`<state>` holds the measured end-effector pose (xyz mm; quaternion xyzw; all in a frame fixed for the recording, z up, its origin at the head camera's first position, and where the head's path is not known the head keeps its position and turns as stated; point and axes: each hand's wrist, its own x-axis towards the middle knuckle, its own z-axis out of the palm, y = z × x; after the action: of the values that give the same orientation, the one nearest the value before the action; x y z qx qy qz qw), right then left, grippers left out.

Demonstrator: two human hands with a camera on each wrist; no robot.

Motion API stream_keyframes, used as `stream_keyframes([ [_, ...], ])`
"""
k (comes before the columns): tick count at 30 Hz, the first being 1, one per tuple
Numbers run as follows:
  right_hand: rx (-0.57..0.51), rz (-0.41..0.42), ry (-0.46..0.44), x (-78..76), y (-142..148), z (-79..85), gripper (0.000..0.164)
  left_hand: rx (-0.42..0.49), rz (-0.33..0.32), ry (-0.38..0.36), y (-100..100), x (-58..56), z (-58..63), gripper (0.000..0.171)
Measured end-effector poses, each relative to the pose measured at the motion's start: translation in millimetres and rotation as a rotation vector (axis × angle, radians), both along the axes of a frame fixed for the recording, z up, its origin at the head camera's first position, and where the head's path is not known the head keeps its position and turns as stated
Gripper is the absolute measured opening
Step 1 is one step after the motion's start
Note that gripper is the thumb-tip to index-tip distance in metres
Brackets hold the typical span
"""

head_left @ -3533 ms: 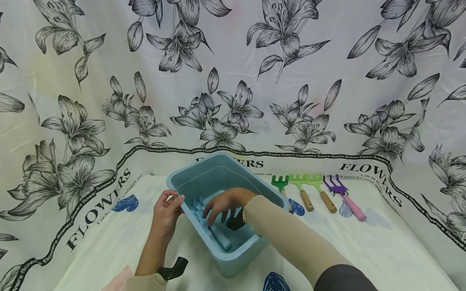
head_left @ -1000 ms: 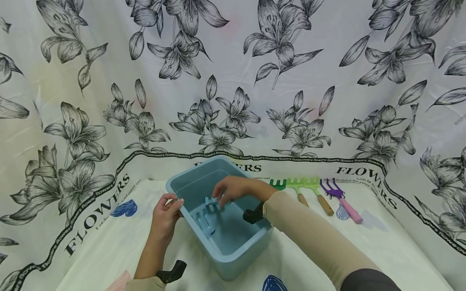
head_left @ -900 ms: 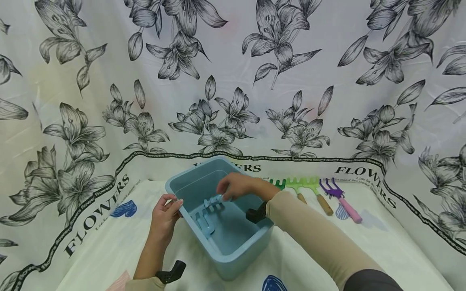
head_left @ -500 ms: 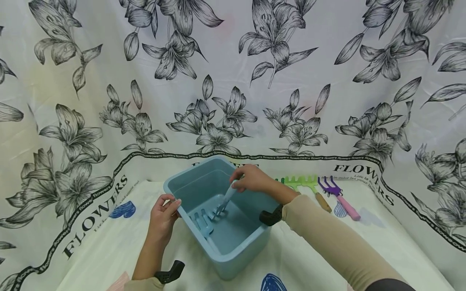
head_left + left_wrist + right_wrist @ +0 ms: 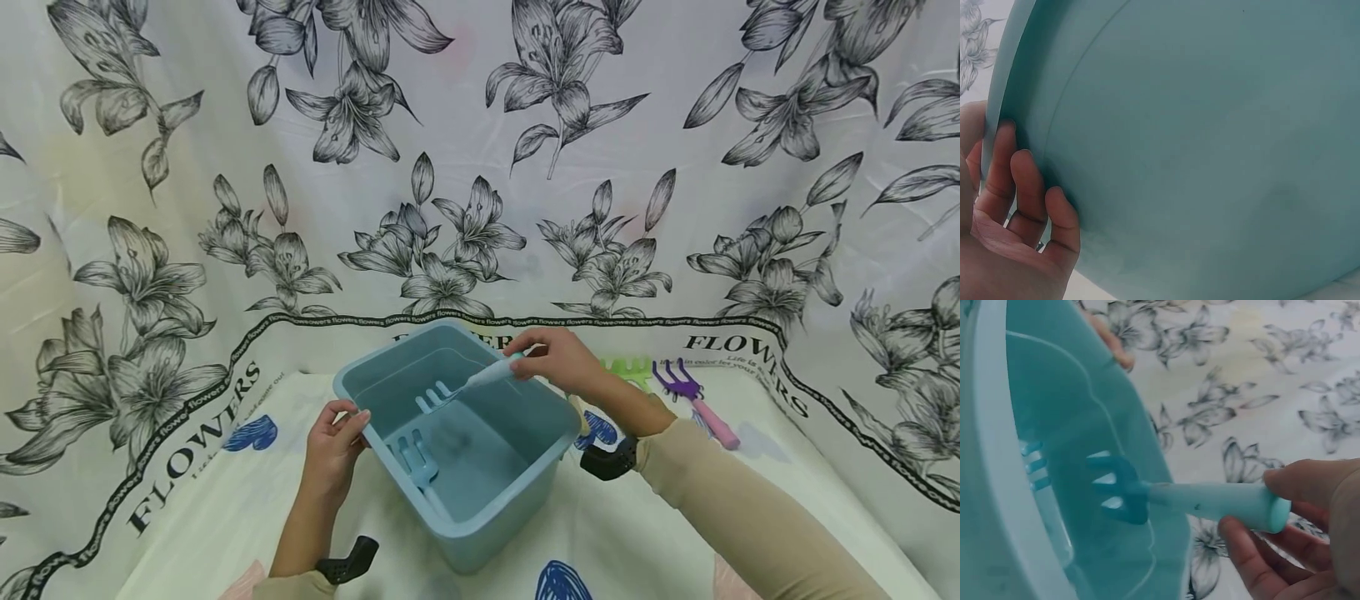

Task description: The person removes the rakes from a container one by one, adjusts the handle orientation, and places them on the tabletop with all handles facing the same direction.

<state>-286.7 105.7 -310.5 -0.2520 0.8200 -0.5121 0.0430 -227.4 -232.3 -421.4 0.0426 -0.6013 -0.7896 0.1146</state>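
Observation:
A light-blue plastic bin (image 5: 510,508) sits tilted on the cloth. My left hand (image 5: 333,450) grips its left rim, thumb on the rim and fingers against the outside in the left wrist view (image 5: 1029,200). My right hand (image 5: 558,360) pinches the handle end of a small light-blue hand rake (image 5: 1216,503) above the bin's right side. The rake slants down to the left, its tines over the bin's inside. A second light-blue toy garden fork (image 5: 423,473) lies on the bin floor along the left wall.
To the right on the cloth lie a purple rake with a pink handle (image 5: 716,423) and a light-green rake (image 5: 630,368), partly hidden by my right arm. A floral curtain (image 5: 450,225) hangs behind. Printed blue hearts (image 5: 251,433) mark the cloth.
My right hand has picked the hand rake off the bin floor and drawn it up and to the right. My left hand has stayed on the rim.

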Motion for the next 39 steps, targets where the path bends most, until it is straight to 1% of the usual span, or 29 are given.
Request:
stream_keyframes([
  [4, -0.071, -0.056, 0.020, 7.7, 20.9, 7.0, 0.026, 0.003, 0.004, -0.008, 0.6, 0.5, 0.8, 0.021],
  [10, -0.198, -0.090, 0.048, 13.2, 55.6, 15.9, 0.030, 0.006, 0.011, 0.014, 0.6, -1.8, -1.5, 0.026],
  [13, -0.207, -0.120, 0.072, 14.9, 71.0, 17.9, 0.030, 0.001, 0.011, 0.013, 0.3, -1.5, -2.4, 0.024],
  [17, -0.209, -0.172, 0.101, 17.4, 88.0, 18.6, 0.032, 0.002, 0.003, 0.026, -0.3, -0.3, -1.9, 0.015],
  [19, -0.231, -0.182, 0.107, 18.7, 95.7, 17.9, 0.033, 0.003, 0.000, 0.035, -0.2, 0.0, -1.4, 0.014],
  [22, -0.263, -0.196, 0.109, 20.2, 107.3, 15.0, 0.034, -0.002, 0.000, 0.028, 0.5, 0.0, -1.4, 0.014],
  [25, -0.296, -0.227, 0.109, 21.8, 117.5, 11.7, 0.035, -0.011, 0.009, 0.015, 1.1, -0.1, -1.7, 0.018],
  [29, -0.323, -0.265, 0.126, 22.6, 126.9, 6.8, 0.029, -0.013, 0.022, 0.016, -0.3, 0.3, -2.4, 0.027],
  [31, -0.333, -0.271, 0.134, 22.4, 130.9, 3.6, 0.025, -0.007, 0.023, 0.026, -1.2, 0.5, -2.8, 0.027],
  [34, -0.352, -0.295, 0.122, 22.0, 138.6, -2.5, 0.020, 0.003, 0.017, 0.043, -1.5, 0.8, -2.9, 0.020],
  [37, -0.367, -0.332, 0.109, 21.5, 147.8, -10.7, 0.022, 0.008, 0.007, 0.046, -0.2, 1.0, -2.4, 0.015],
  [39, -0.362, -0.364, 0.101, 22.0, 153.5, -18.0, 0.028, 0.009, 0.005, 0.037, 0.9, 1.1, -2.0, 0.014],
])
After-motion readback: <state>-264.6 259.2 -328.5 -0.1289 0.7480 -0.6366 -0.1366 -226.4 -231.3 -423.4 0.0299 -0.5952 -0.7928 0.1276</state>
